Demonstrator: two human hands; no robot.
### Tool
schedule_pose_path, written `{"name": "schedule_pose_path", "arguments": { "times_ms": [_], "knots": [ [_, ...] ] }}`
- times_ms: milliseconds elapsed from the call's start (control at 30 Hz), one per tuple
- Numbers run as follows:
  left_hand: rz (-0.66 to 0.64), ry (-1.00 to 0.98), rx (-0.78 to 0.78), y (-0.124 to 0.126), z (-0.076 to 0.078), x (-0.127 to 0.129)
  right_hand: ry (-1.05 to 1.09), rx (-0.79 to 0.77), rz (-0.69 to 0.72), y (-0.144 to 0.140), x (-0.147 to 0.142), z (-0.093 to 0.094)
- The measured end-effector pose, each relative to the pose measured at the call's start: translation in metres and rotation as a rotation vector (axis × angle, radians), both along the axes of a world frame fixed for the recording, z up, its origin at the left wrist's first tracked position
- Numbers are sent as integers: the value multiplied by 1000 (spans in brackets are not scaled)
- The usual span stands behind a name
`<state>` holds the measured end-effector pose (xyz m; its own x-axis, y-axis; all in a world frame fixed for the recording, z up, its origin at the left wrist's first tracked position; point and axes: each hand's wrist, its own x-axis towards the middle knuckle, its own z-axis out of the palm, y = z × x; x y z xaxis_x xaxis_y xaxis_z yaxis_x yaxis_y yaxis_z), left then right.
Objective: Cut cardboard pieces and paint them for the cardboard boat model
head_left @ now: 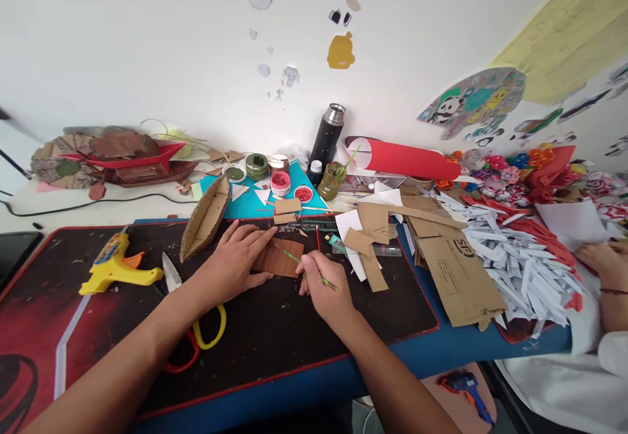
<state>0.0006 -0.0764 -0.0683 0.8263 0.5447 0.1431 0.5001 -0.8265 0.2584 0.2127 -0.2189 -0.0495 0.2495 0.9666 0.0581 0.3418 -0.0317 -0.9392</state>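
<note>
A flat brown-painted piece, seemingly cardboard, lies on the dark mat. My left hand rests at its left side, fingers stretched along the upper edge and thumb at the lower edge. In my right hand is a thin green paintbrush, pinched near the middle, its tip over the brown piece. Left of the piece leans a boat-shaped cardboard form. Scissors with red and yellow handles lie partly under my left forearm. Open red paint jars stand behind the piece.
A yellow glue gun lies left. Behind are a murky brush jar, black thermos and red paper roll. Cardboard scraps and folded white paper cover the right, near another person's hand. A boat model stands back left.
</note>
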Motion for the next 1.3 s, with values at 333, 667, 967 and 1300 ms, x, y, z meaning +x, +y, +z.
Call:
{"name": "schedule_pose_path", "arguments": {
  "times_ms": [333,667,967,1300],
  "knots": [
    [15,-21,-6,0,-3,-1,19,-17,-30,-8,5,-5],
    [12,-31,2,0,-3,0,-17,-2,-25,4,2,4],
    [12,-29,-2,-1,-4,0,-33,17,-26,6,1,1],
    [28,-37,-17,-1,-1,-1,124,-27,-34,-14,1,-7]
  ]
}}
